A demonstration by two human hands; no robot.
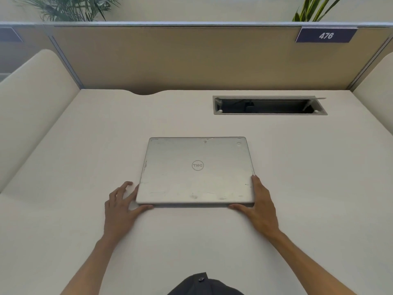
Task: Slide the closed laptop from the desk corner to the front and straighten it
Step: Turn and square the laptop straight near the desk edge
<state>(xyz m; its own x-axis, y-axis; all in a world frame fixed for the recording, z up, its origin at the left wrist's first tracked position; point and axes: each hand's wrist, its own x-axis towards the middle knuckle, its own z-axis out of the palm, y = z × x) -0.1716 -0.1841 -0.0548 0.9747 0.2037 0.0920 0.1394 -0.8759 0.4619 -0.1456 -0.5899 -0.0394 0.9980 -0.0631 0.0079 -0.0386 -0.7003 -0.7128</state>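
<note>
A closed silver laptop (196,170) with a round logo on its lid lies flat in the middle of the white desk (308,177), its edges roughly square to the desk front. My left hand (122,201) rests against its near left corner, thumb along the front edge and fingers spread beside the left side. My right hand (260,202) lies flat along the right side, thumb at the front edge. Both hands touch the laptop's edges without lifting it.
An open cable hatch (269,105) is sunk into the desk at the back right. Tan partition panels (170,58) wall the back, with a number plate reading 476 (326,35). Cream side dividers (32,99) flank the desk. Plants stand behind the partition.
</note>
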